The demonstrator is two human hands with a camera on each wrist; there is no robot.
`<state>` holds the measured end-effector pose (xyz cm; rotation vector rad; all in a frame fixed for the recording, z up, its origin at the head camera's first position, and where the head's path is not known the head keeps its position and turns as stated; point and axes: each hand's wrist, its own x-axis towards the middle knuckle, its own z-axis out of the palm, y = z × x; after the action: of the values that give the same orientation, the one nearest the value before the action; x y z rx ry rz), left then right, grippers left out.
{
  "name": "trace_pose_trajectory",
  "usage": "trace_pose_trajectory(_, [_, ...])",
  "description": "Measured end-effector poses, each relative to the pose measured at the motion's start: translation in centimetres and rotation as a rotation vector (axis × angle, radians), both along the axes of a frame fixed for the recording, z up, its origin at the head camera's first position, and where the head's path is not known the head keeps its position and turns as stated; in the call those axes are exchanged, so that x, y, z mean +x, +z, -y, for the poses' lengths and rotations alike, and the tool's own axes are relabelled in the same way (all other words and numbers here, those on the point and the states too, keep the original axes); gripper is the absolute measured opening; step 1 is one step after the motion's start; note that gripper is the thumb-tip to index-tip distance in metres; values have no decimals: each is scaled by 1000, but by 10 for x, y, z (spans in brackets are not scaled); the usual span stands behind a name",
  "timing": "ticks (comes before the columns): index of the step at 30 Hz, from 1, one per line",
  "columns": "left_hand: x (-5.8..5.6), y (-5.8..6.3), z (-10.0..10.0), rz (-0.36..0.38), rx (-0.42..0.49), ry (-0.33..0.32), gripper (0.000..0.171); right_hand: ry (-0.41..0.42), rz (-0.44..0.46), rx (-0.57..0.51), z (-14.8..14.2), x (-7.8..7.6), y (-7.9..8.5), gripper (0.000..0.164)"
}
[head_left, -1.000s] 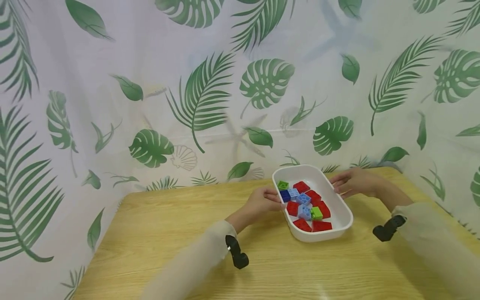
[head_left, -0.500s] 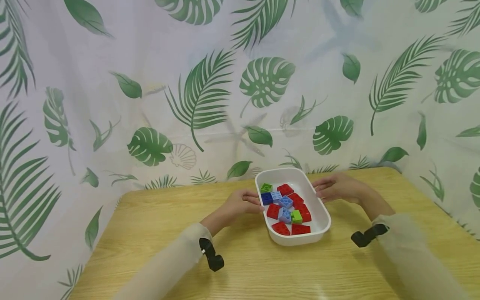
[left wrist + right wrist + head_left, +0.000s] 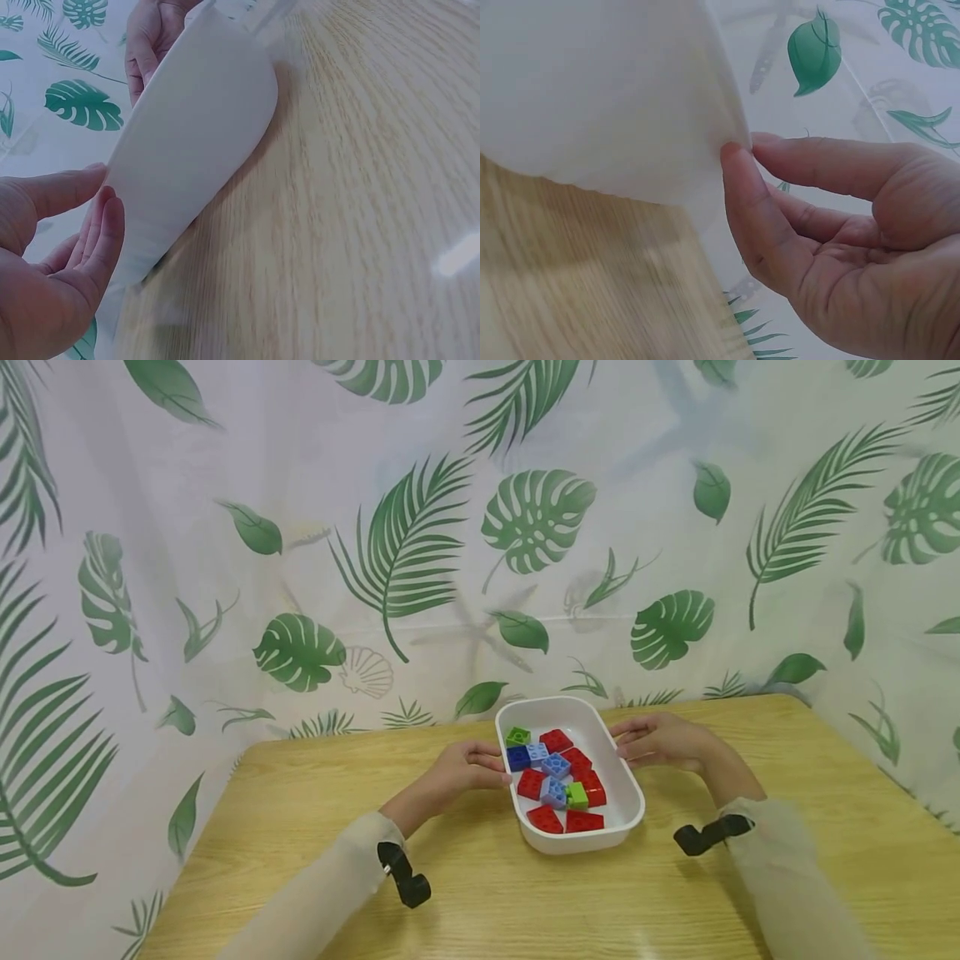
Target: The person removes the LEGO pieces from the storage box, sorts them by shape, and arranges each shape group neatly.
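A white plastic tray [image 3: 577,842] with rounded corners is over the right half of the table, holding several toy building bricks. My left hand [image 3: 457,774] pinches its left rim, thumb on the edge and fingers against the outer wall, as the left wrist view shows. On the opposite side my right hand [image 3: 670,743] pinches the right rim between thumb and index finger. Inside lie several red bricks [image 3: 556,741], light blue bricks [image 3: 557,766], a dark blue brick [image 3: 517,757] and two green bricks [image 3: 577,795]. The bricks are out of sight in both wrist views.
The wooden table [image 3: 322,827] reaches back to a white curtain [image 3: 450,577] printed with green leaves. Black wrist mounts [image 3: 405,875] sit over the light sleeves [image 3: 322,885] of both arms.
Both hands have carried the tray leftward, more in the first half second than in the second. The bricks keep their arrangement inside, and the grip on both rims stays.
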<state>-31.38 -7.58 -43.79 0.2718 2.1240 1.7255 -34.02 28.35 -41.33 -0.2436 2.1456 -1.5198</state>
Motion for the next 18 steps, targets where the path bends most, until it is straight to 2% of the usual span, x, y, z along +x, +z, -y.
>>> trace_pose_trajectory(13, [3, 10, 2, -1, -47, 4, 50, 4, -30, 4, 1, 2, 1, 58])
trace_pose_trajectory(15, [3, 10, 2, -29, -74, 9, 53, -3, -27, 7, 2, 3, 1, 58])
trace_pose_trajectory(18, [3, 12, 0, -133, -143, 18, 58, 1, -36, 13, 3, 4, 2, 58])
